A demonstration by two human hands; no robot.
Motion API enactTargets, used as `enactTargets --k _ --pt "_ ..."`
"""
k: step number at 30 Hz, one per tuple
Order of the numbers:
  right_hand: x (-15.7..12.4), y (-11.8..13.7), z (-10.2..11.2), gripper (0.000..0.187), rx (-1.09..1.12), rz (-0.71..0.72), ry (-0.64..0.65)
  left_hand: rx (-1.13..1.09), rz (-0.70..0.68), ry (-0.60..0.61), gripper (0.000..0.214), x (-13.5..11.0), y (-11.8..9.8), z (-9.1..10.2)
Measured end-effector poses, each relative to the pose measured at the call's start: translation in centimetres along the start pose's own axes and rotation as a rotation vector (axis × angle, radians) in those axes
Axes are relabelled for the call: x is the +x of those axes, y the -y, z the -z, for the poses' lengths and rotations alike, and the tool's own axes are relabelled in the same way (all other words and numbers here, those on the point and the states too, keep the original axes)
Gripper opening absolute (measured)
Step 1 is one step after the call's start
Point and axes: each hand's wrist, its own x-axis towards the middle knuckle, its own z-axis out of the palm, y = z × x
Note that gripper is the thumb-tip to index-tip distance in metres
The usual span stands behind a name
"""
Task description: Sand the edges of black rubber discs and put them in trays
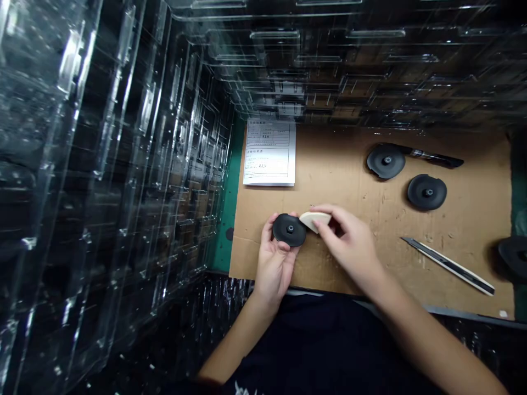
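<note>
My left hand (276,260) grips a black round disc (284,237) by its edge, its small central hub facing up. Between the thumb and fingers of my right hand (343,233) is a cream-coloured, wedge-shaped pad (313,220). The pad's tip meets or nearly meets the disc's right edge; whether they touch I cannot tell. Both hands are above a sheet of brown cardboard (263,211). Two similar black discs, a left one (393,169) and a right one (420,200), lie on the cardboard farther right.
A black marker (436,158) lies by the left disc. A utility knife (448,265) rests at the right, blade end toward my hands. Printed paper (269,159) lies at the back left. Stacked clear plastic trays (164,137) rise at left and back. Another black disc (514,255) sits far right.
</note>
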Motion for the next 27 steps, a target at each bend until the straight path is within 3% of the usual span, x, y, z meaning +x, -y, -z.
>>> enactTargets --k 3,5,9,12,16,21,25,27 --pt "-0.82 0.70 -0.76 0.017 -0.054 0.094 0.046 -0.003 0.033 0.006 0.044 -0.01 -0.07 -0.09" --pt "-0.92 0.66 -0.76 0.016 -0.055 0.064 0.092 0.001 0.030 0.010 0.046 0.01 -0.10 -0.14" --pt "-0.84 0.63 -0.59 0.017 -0.170 0.096 -0.002 0.014 0.007 -0.011 0.045 0.08 -0.09 -0.16" --pt "-0.97 0.94 -0.56 0.019 -0.112 0.164 0.074 0.011 0.045 -0.004 0.045 0.10 -0.06 -0.15" --pt "-0.66 0.90 -0.50 0.015 -0.157 0.069 0.027 0.033 0.001 0.000 0.046 0.11 0.03 -0.07" --pt "-1.06 1.06 -0.66 0.019 -0.107 0.152 0.065 0.012 0.029 0.034 0.042 0.10 0.05 0.04" --pt "-0.79 0.91 -0.53 0.017 -0.133 0.073 0.038 0.044 -0.013 0.017 0.043 0.08 0.03 0.05" --pt "-0.80 1.00 -0.50 0.019 -0.157 0.100 0.037 0.048 0.000 0.009 0.043 0.04 0.03 0.03"
